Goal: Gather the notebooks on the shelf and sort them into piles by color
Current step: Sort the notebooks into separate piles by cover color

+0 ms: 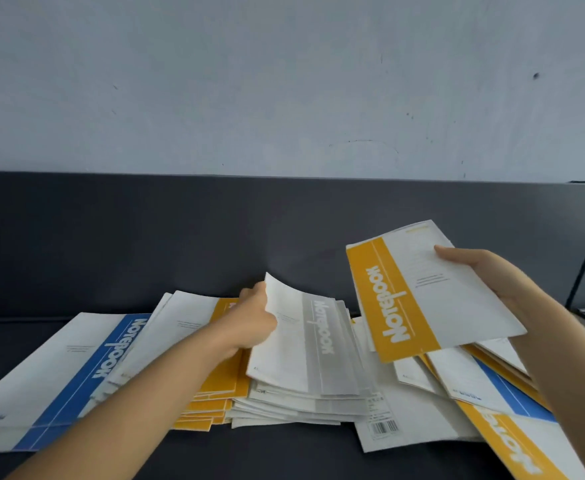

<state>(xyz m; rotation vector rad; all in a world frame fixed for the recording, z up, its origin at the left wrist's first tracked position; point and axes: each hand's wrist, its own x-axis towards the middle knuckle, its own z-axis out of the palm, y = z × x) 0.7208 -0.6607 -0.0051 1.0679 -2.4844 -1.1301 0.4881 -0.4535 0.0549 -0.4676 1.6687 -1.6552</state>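
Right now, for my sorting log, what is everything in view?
held yellow notebook: one, yellow and white, raised at right
top grey notebook: one, grey and white, centre, far edge lifted
grey pile: several, grey and white, centre, under that notebook
yellow pile: several, yellow, left of the grey pile, under the left forearm
blue notebooks: at least one, blue and white, far left
mixed heap: several, yellow, blue, white, lower right
shelf: one, dark grey, under everything
wall: one, pale grey, behind
left hand: one, grips the top grey notebook's far edge
right hand: one, grips the held yellow notebook
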